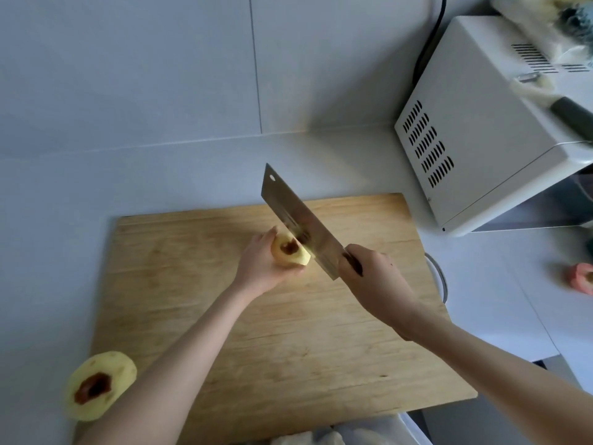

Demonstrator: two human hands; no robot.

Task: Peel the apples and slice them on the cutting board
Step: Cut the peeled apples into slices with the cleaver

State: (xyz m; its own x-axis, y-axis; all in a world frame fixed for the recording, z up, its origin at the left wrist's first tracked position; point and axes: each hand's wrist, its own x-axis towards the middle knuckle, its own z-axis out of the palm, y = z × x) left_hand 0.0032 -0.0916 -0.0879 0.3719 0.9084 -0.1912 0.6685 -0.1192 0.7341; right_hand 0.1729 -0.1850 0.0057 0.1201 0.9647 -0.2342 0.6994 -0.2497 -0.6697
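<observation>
Both hands are busy at the middle of the cutting board (224, 316): the left hand (261, 264) cups a peeled apple (290, 250) and steadies it on the wood, while the right hand (372, 277) grips the handle of a broad cleaver (298, 220), whose edge meets the apple's right side beside the brown core hollow. Slicing looks just begun; this apple seems whole apart from that first cut. Pressing the blade straight down calls for the left fingertips to stay tucked clear of the edge. A second peeled apple (101, 385) waits at the board's near-left corner. A white microwave (475, 123) stands to the right, and a pinkish, unpeeled-looking fruit (580, 279) lies beyond on the counter.
</observation>
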